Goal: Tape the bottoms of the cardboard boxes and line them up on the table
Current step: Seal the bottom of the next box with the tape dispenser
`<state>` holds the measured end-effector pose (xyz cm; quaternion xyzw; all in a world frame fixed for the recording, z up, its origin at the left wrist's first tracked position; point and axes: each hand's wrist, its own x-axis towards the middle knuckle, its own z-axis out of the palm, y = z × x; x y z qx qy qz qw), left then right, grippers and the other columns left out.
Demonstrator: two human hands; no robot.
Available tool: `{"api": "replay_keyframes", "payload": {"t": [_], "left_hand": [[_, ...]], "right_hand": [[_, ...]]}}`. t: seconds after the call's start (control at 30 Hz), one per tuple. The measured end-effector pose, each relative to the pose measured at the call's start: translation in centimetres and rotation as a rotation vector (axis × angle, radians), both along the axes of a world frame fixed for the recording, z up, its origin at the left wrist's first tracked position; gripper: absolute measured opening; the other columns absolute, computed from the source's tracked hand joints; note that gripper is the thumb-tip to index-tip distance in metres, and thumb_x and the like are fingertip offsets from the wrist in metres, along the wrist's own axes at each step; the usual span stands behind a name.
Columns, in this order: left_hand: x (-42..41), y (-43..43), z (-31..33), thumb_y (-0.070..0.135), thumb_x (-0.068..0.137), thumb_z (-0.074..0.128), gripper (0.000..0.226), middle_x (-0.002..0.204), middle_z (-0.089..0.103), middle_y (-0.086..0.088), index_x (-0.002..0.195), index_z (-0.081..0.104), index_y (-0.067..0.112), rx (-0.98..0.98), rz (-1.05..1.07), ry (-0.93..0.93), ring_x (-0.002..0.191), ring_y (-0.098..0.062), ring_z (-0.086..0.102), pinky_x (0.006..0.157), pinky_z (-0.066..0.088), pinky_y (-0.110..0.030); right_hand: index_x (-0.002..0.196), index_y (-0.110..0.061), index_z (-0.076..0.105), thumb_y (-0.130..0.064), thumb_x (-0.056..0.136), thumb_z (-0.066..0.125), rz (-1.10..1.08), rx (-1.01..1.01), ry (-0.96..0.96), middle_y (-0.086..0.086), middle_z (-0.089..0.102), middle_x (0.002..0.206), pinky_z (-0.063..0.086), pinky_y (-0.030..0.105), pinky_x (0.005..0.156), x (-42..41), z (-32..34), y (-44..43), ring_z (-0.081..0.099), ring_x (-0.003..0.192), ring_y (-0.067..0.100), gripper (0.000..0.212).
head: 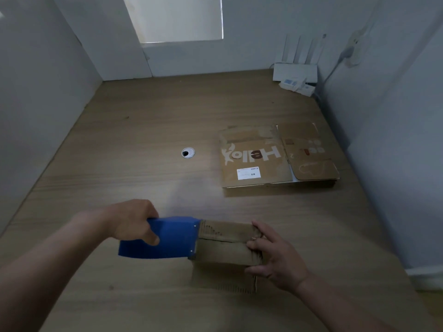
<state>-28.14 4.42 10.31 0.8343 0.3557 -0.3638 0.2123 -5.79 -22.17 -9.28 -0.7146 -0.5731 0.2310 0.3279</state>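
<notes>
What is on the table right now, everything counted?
small box: one, brown, near side of the table, between both hands
tape dispenser: one, blue, at the small box's left end
flattened boxes: at least two, brown, one printed "Hello", right of middle
cable grommet: one, silver, middle of the table
router: one, white, far right corner
table: one, light wood
left hand: grips the tape dispenser
right hand: holds the small box's right end

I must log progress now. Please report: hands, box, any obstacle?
Left hand grips blue tape dispenser, against small box at its left end. Right hand holds its right end. Flattened boxes lie farther back, apart, not in the way.
</notes>
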Motion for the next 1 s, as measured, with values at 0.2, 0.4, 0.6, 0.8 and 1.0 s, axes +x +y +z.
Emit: {"api": "replay_keyframes", "payload": {"t": [0.2,0.4,0.6,0.8,1.0], "left_hand": [[-2.0,1.0,-0.5,0.037,0.082,0.074,0.014,0.081,0.064,0.007,0.084,0.067,0.024,-0.04,0.05,-0.036,0.075,-0.011,0.058,0.065,0.041,-0.028],[-2.4,2.5,-1.2,0.032,0.083,0.074,0.017,0.077,0.06,0.007,0.073,0.061,0.027,-0.075,0.062,-0.055,0.072,-0.011,0.056,0.065,0.04,-0.028],[-1.9,3.8,-2.2,0.031,0.083,0.074,0.013,0.081,0.063,0.005,0.077,0.065,0.023,-0.112,0.093,-0.046,0.077,-0.014,0.057,0.069,0.041,-0.029],[-1.9,4.9,-3.9,0.034,0.076,0.078,0.016,0.081,0.063,0.003,0.073,0.066,0.025,-0.141,0.13,-0.027,0.078,-0.018,0.058,0.072,0.044,-0.033],[-1.9,5.3,-4.3,0.029,0.082,0.076,0.015,0.078,0.06,0.005,0.072,0.065,0.027,-0.189,0.134,-0.021,0.075,-0.015,0.055,0.071,0.044,-0.034]], "right_hand": [[0.11,-0.036,0.067,-0.066,0.064,0.076,-0.013,-0.025,0.034,-0.007,0.036,0.155,0.027,0.003,0.105,0.2,-0.2,0.0,0.047,0.133,0.013,0.055],[0.106,-0.035,0.068,-0.078,0.068,0.067,-0.007,0.035,0.064,-0.003,0.041,0.152,0.031,0.003,0.103,0.3,-0.5,-0.3,0.048,0.129,0.006,0.058],[0.107,-0.037,0.064,-0.081,0.068,0.064,-0.012,0.059,0.037,-0.006,0.039,0.153,0.03,0.003,0.104,0.3,-0.6,-0.2,0.045,0.132,0.003,0.059],[0.108,-0.038,0.061,-0.082,0.07,0.059,-0.002,0.076,-0.018,0.0,0.041,0.152,0.042,0.019,0.103,0.3,-0.4,-0.2,0.051,0.13,0.012,0.057],[0.108,-0.037,0.06,-0.069,0.066,0.071,0.018,0.059,-0.051,-0.001,0.042,0.15,0.043,0.016,0.099,0.5,0.1,-0.3,0.058,0.125,0.019,0.054]]}}
